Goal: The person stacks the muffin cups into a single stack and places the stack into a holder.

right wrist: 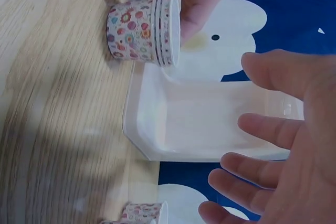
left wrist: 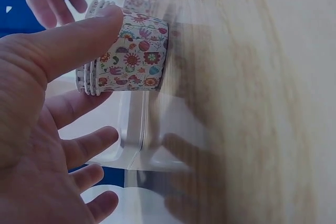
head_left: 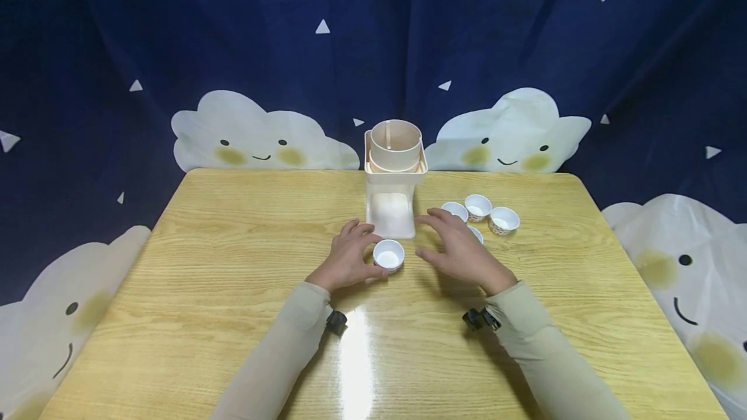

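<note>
A short stack of paper cups [head_left: 388, 256] stands upright on the table in front of a cream plastic stand. Its outside carries a colourful flower print [left wrist: 139, 59], and several rims [right wrist: 167, 30] show nested together. My left hand [head_left: 348, 259] pinches the stack near its rims between thumb and index finger; the other fingers are spread. To the right of the stack, my right hand [head_left: 461, 255] hovers with its fingers apart and holds nothing. The stand [head_left: 392, 209] has a round open holder on top and a shallow tray-like base.
Several more printed paper cups, among them a cup [head_left: 504, 220], stand behind and beside the right hand, one partly hidden by it. The wooden table [head_left: 245, 232] reaches back to a dark blue curtain [head_left: 262, 31] with cloud faces. A small black device sits at each wrist.
</note>
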Motion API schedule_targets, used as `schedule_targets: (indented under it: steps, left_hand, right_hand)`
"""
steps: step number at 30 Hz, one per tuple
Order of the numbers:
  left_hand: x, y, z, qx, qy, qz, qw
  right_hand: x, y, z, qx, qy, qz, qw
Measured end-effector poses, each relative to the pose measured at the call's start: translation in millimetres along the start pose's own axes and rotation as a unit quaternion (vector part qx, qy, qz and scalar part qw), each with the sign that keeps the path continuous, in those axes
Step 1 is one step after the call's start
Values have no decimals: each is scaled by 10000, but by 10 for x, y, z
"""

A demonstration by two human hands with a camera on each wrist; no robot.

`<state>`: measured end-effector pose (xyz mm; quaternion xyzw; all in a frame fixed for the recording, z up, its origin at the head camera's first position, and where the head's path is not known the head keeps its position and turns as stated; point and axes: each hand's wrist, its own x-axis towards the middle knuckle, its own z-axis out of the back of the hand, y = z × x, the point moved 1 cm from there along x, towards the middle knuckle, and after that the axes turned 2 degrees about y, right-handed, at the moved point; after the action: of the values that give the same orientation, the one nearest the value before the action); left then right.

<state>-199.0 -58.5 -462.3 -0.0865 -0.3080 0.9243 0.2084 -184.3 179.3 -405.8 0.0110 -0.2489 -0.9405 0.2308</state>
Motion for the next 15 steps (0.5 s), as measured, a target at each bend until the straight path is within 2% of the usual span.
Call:
schedule_targets:
  steps: [15]
  left_hand:
    - [-2,7,3,17,-62,-91,9999]
  right_hand:
    - [-97,-137,113,0,-216,-36,9998]
